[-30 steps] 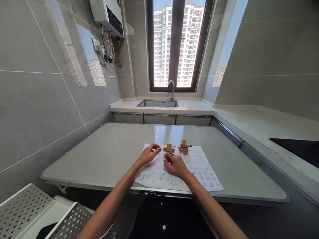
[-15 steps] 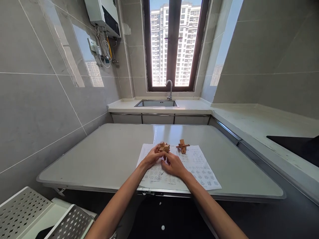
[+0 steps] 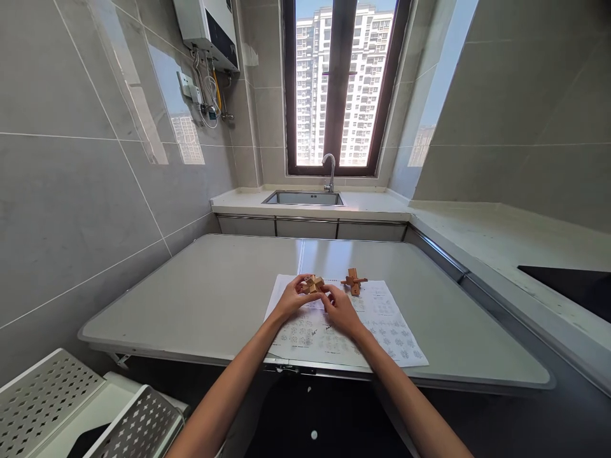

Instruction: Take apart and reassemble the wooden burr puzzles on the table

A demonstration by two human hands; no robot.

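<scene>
Between my hands is a light-brown wooden burr puzzle [image 3: 314, 284], held just above a printed sheet. My left hand [image 3: 293, 299] grips it from the left, thumb along its near side. From the right, the fingertips of my right hand [image 3: 340, 308] close on its lower right edge. The fingers partly cover the puzzle, so its far side is hidden. A second, darker wooden puzzle [image 3: 354, 282] of crossed pieces lies at the sheet's top edge, to the right of my right hand. Rows of small puzzle drawings cover the paper sheet [image 3: 382, 331].
The sheet lies on a pale folding table [image 3: 200, 299] with a seam across it. Beyond stand a counter with a sink [image 3: 305, 198] and a faucet [image 3: 329, 172]. A white perforated plastic piece [image 3: 48, 394] is at the lower left. Another counter [image 3: 501, 229] runs along the right.
The light-brown puzzle has turned a little between my hands. My right hand has shifted slightly to the right, its fingers now at the puzzle's right edge. The view has moved slightly.
</scene>
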